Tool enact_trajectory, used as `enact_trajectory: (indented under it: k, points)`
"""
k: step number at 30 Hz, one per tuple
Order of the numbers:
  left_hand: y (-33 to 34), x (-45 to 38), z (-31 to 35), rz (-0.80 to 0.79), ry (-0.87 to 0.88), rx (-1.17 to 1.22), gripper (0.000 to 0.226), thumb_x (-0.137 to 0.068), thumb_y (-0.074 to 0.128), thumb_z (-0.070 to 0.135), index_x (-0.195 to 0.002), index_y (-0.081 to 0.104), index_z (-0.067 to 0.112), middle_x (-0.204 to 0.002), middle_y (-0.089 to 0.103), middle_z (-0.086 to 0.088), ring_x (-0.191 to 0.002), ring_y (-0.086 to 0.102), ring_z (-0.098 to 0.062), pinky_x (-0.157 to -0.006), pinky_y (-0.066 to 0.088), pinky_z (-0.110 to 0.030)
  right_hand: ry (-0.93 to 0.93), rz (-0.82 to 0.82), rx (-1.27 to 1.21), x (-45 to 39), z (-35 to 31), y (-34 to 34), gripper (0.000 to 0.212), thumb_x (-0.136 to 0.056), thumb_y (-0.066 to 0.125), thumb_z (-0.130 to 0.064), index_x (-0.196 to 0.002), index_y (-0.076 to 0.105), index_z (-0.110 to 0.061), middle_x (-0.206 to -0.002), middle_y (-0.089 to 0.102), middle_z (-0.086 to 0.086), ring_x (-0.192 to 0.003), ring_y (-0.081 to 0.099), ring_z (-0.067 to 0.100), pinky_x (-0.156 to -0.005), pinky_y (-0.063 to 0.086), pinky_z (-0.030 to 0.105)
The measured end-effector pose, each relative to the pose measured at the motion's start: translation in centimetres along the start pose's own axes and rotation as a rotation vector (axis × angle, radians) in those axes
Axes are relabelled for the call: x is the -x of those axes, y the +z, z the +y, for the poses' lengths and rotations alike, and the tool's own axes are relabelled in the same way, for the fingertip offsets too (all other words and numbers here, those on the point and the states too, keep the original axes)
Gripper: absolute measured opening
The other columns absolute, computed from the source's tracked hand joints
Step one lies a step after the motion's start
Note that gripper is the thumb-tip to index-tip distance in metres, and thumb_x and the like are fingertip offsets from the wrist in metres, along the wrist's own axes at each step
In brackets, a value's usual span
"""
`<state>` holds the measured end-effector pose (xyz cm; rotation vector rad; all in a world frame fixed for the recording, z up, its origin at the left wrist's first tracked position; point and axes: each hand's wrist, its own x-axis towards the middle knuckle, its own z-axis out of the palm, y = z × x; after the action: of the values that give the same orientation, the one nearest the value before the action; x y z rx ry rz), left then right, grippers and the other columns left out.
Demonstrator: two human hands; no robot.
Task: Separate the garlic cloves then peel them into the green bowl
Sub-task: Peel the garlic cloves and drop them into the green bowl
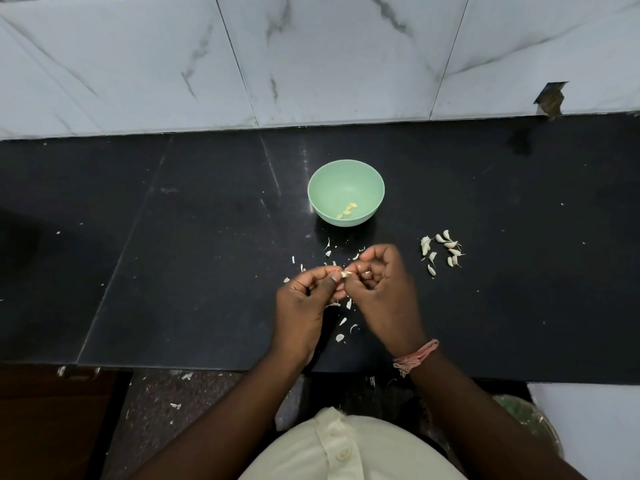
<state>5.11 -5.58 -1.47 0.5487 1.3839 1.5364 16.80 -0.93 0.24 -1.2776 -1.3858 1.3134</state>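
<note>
A green bowl (346, 174) stands on the black counter and holds several peeled yellowish cloves (347, 211). In front of it, my left hand (306, 299) pinches a small garlic clove (344, 273) between thumb and fingertips. My right hand (382, 289), fingers curled, pinches the same clove from the right side. Several unpeeled white cloves (441, 251) lie in a loose group to the right of the hands. Bits of white peel (343, 320) are scattered on the counter around and under the hands.
The black counter (173, 254) runs left to right, backed by a marble-tiled wall (311, 64). Its front edge lies just below my wrists. A pink thread band (415, 355) circles my right wrist. Peel scraps lie on the floor below.
</note>
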Motion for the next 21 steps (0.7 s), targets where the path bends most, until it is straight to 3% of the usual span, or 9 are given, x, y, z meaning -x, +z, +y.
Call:
enact_trajectory:
  k: [3, 8, 12, 15, 21]
  points:
    - [-0.26, -0.11, 0.08, -0.023, -0.018, 0.006, 0.014, -0.094, 0.065, 0.001, -0.106, 0.072, -0.004, -0.092, 0.077, -0.013, -0.082, 0.072, -0.017, -0.075, 0.059, -0.023, 0.007, -0.007, -0.048, 0.02, -0.15, -0.09, 0.034, -0.084, 0.070, 0.007, -0.102, 0.048, -0.012, -0.085, 0.071, 0.011, -0.066, 0.071, 0.010, -0.065, 0.057, 0.023]
    - [-0.39, -0.24, 0.09, -0.037, -0.047, 0.031, 0.014, -0.096, 0.061, -0.001, -0.106, 0.070, 0.001, -0.091, 0.073, -0.012, -0.082, 0.068, -0.016, -0.074, 0.058, -0.024, 0.019, -0.026, -0.069, 0.12, -0.07, 0.06, 0.037, -0.084, 0.069, 0.006, -0.101, 0.046, -0.018, -0.086, 0.069, 0.012, -0.071, 0.067, 0.014, -0.071, 0.060, 0.035]
    - [-0.11, -0.19, 0.35, 0.005, -0.086, 0.074, 0.017, -0.093, 0.064, -0.003, -0.107, 0.071, 0.002, -0.084, 0.072, -0.011, -0.076, 0.068, -0.016, -0.066, 0.059, -0.024, 0.006, -0.038, -0.081, 0.32, -0.14, 0.16, 0.034, -0.087, 0.067, 0.008, -0.104, 0.045, -0.011, -0.084, 0.066, 0.004, -0.068, 0.064, 0.004, -0.070, 0.055, 0.023]
    - [0.12, 0.09, 0.72, -0.033, -0.130, 0.128, 0.016, -0.095, 0.061, -0.004, -0.107, 0.071, 0.000, -0.086, 0.075, -0.011, -0.078, 0.071, -0.014, -0.069, 0.059, -0.021, -0.007, -0.033, -0.051, 0.47, -0.19, -0.15, 0.033, -0.087, 0.066, 0.008, -0.105, 0.045, -0.010, -0.086, 0.066, 0.004, -0.069, 0.062, 0.003, -0.069, 0.053, 0.018]
    - [0.27, 0.21, 1.01, -0.077, -0.219, 0.273, 0.026, -0.086, 0.067, 0.002, -0.111, 0.068, -0.001, -0.096, 0.074, -0.013, -0.087, 0.071, -0.017, -0.073, 0.057, -0.021, -0.030, -0.064, 0.011, 0.50, -0.24, -0.56, 0.035, -0.085, 0.068, 0.006, -0.106, 0.045, -0.009, -0.090, 0.068, 0.009, -0.074, 0.063, 0.007, -0.071, 0.053, 0.018]
